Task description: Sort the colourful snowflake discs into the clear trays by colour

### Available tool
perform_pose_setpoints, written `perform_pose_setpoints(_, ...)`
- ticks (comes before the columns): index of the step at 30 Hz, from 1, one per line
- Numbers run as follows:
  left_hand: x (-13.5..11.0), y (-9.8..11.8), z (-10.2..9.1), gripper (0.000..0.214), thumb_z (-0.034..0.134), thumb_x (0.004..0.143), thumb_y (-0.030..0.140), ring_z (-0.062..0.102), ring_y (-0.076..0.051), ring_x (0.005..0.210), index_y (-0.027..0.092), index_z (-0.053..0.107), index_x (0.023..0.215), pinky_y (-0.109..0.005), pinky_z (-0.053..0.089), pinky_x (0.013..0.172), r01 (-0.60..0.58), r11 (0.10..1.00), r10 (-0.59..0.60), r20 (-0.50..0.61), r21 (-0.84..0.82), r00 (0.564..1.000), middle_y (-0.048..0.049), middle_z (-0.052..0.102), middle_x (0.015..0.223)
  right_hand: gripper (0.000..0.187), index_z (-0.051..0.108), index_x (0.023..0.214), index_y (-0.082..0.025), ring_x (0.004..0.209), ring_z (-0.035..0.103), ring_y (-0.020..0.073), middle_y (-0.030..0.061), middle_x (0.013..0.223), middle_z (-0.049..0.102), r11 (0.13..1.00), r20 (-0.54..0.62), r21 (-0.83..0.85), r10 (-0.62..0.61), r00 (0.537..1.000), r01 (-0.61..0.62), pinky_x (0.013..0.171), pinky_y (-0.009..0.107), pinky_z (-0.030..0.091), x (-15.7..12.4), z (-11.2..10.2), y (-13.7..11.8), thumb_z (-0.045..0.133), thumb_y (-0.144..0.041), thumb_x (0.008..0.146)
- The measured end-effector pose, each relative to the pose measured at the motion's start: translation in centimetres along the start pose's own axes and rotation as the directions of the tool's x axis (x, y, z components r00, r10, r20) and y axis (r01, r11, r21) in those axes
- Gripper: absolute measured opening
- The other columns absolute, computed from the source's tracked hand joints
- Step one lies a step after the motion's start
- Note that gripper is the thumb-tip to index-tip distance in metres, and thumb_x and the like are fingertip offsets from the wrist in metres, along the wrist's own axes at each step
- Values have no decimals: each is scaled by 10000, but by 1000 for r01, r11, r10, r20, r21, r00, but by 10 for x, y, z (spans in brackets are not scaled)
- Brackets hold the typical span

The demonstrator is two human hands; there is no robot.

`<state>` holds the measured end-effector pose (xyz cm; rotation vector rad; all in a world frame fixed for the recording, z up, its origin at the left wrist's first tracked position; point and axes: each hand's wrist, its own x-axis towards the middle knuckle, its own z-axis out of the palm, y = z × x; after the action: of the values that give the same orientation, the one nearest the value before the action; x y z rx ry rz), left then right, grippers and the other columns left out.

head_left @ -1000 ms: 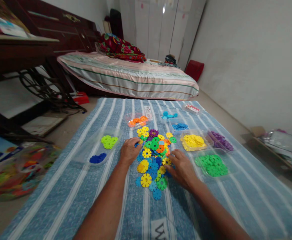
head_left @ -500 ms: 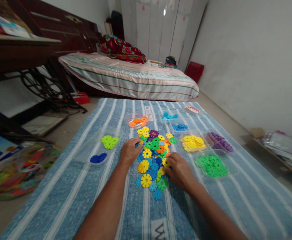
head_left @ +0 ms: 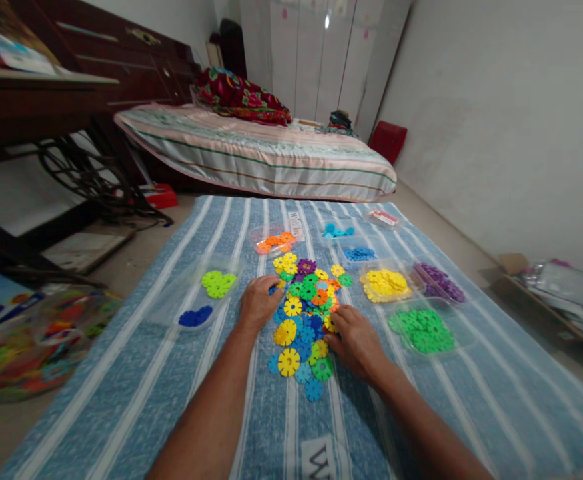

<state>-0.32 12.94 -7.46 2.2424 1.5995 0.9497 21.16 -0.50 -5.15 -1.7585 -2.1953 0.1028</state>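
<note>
A loose pile of flower-shaped plastic discs [head_left: 293, 307] in yellow, blue, green, orange and purple lies on the striped cloth between my hands. On the left edge of the pile, my left hand [head_left: 259, 303] is closed, with a dark blue disc [head_left: 273, 289] at its fingertips. My right hand [head_left: 357, 337] reaches into the pile from the right. Its thumb and fingers close round the edge of a yellow disc [head_left: 330, 324], partly hidden by the fingers.
Clear tubs hold sorted discs: lime [head_left: 218, 284] and dark blue [head_left: 195, 317] at left, orange [head_left: 276, 243] behind, light blue [head_left: 338, 231], blue [head_left: 360, 254], yellow [head_left: 386, 284], purple [head_left: 440, 283] and green [head_left: 425, 331] at right. A bed [head_left: 271, 160] stands beyond.
My right hand has shifted slightly at the pile's right edge, and a yellow disc beside its thumb now lies slightly lower left. My left hand stays in place.
</note>
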Motion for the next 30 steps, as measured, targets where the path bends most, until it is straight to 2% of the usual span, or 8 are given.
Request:
perform_pose_setpoints(3, 0, 0, 0, 194, 555, 757, 284, 635, -229, 1039, 233, 692, 885, -381, 464, 978, -2, 1000, 2, 0, 0, 1000, -51, 723, 1071, 113, 610, 914, -214, 1047, 534, 238, 75, 1005, 632, 1000, 12, 3, -15, 1000, 15, 894, 350, 443, 1, -2, 1, 649, -279, 831)
perform_pose_setpoints(8, -1, 1, -2, 194, 561, 759, 283, 633, -217, 1044, 245, 690, 898, -370, 460, 980, -10, 1000, 10, 9, 4, 1000, -37, 722, 1075, 32, 619, 861, -208, 1026, 543, 221, 73, 963, 636, 999, -35, 2, -40, 999, 40, 876, 322, 443, 2, 2, 3, 610, -239, 856)
perform_pose_setpoints(14, 0, 1, -1, 202, 554, 758, 291, 634, -226, 1042, 235, 693, 893, -378, 462, 978, -1, 1000, 1, 7, 5, 1000, -48, 722, 1078, 252, 611, 755, -200, 870, 554, 196, 66, 824, 622, 993, -186, 32, -103, 977, 111, 826, 314, 442, -1, 5, 5, 446, -211, 946)
perform_pose_setpoints(17, 0, 0, -1, 200, 552, 761, 290, 636, -226, 1039, 229, 692, 891, -374, 460, 979, -5, 1000, 5, 8, 5, 1000, -53, 723, 1073, 282, 620, 752, -199, 825, 563, 186, 64, 790, 620, 989, -253, 67, -114, 961, 135, 785, 303, 442, -4, 2, 6, 425, -213, 955)
perform_pose_setpoints(25, 1, 0, 0, 196, 553, 764, 289, 633, -219, 1048, 233, 689, 893, -360, 455, 982, -4, 1000, 4, 14, 11, 1000, -47, 721, 1080, 354, 624, 728, -200, 694, 554, 158, 44, 696, 605, 984, -231, 97, -121, 965, 147, 657, 261, 418, -13, -1, 7, 392, -292, 978)
perform_pose_setpoints(28, 1, 0, -1, 197, 560, 758, 286, 629, -220, 1057, 227, 691, 893, -356, 455, 984, -3, 1000, 3, 18, 10, 1000, -50, 719, 1086, 367, 630, 715, -196, 671, 546, 154, 42, 673, 596, 990, -249, 45, -117, 961, 132, 648, 257, 407, -7, -9, 18, 390, -289, 976)
perform_pose_setpoints(30, 0, 1, -1, 203, 559, 760, 287, 628, -224, 1060, 220, 691, 898, -362, 454, 986, -4, 1000, 3, 25, 11, 1000, -55, 718, 1090, 363, 637, 714, -193, 678, 549, 161, 51, 677, 604, 994, -294, -9, -107, 950, 110, 661, 266, 409, 1, -21, 31, 395, -278, 971)
